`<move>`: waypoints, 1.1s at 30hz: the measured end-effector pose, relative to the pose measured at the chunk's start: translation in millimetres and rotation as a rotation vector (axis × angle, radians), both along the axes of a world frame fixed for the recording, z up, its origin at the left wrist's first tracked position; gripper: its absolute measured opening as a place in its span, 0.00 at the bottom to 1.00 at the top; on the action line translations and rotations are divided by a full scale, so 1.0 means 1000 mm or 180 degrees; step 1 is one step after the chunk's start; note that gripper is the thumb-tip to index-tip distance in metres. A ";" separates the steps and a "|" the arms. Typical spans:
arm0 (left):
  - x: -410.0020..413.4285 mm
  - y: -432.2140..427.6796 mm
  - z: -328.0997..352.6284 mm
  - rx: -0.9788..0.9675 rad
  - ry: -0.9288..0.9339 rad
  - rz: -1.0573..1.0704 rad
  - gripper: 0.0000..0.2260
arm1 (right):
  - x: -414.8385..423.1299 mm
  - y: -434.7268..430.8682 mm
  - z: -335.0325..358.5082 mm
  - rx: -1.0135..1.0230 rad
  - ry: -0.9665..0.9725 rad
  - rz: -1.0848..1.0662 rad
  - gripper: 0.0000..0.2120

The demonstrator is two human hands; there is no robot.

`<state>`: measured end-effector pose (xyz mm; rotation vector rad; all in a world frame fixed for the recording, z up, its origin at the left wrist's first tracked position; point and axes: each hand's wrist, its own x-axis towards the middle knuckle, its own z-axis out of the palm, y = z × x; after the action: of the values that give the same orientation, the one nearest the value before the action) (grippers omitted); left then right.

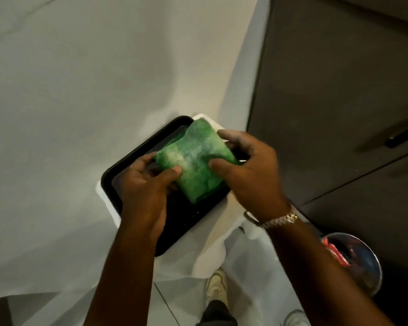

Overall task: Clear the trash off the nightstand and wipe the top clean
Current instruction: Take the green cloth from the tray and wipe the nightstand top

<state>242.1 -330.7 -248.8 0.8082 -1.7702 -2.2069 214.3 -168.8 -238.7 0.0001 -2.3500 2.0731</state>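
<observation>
A white bed sheet (68,102) fills the whole left and upper part of my view, smooth with a few soft creases, and it hangs down at the near edge toward the pale tiled floor (170,300). To the right stands a dark grey cabinet (339,78) with a dark bar handle (403,136) on its door. Between the two, pressed into the gap, sits the small white nightstand top (212,236), of which I see only the corners and a near strip, because a black rectangular tray (118,171) lies on it, turned at an angle and covering most of it.

At the lower right, on the floor beside the cabinet, stands a round metal waste bin (360,264) with red wrappers (337,254) inside it. Below my arms I see my pale shoes (218,287) on the tiles.

Over the tray I hold a folded green cleaning cloth (196,158), mottled with paler patches. My left hand (144,184) grips its left end, thumb on top and the fingers curled under, closed firmly on the fabric. My right hand (252,170) holds the right side, with thumb and forefinger spread wide around the cloth's edge and the palm arched above it. I cannot tell whether the cloth's underside touches the tray. A gold link watch (278,218) sits on my right wrist.
</observation>
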 end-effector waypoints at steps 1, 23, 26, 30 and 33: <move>0.004 0.015 0.002 0.0393 0.0226 -0.0198 0.18 | 0.009 0.023 0.003 -0.0422 0.0102 -0.0146 0.20; 0.098 0.392 -0.429 -0.1925 -0.2043 -0.3256 0.22 | 0.227 0.392 -0.343 -0.1419 -0.1813 -0.2939 0.17; 0.093 0.380 -0.419 -0.2348 -0.1872 -0.3101 0.14 | 0.240 0.393 -0.319 -0.1539 -0.1807 -0.2842 0.18; 0.081 0.348 -0.341 -0.2080 -0.1708 -0.3111 0.11 | 0.236 0.380 -0.239 -0.1692 -0.1682 -0.2572 0.25; 0.065 0.309 -0.237 -0.2167 -0.1506 -0.3103 0.10 | 0.214 0.362 -0.139 -0.1798 -0.1368 -0.2425 0.22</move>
<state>307.6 -21.5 -486.1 0.3166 -3.4108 -1.5540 428.8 193.7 -378.2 -1.2181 -1.4058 2.3037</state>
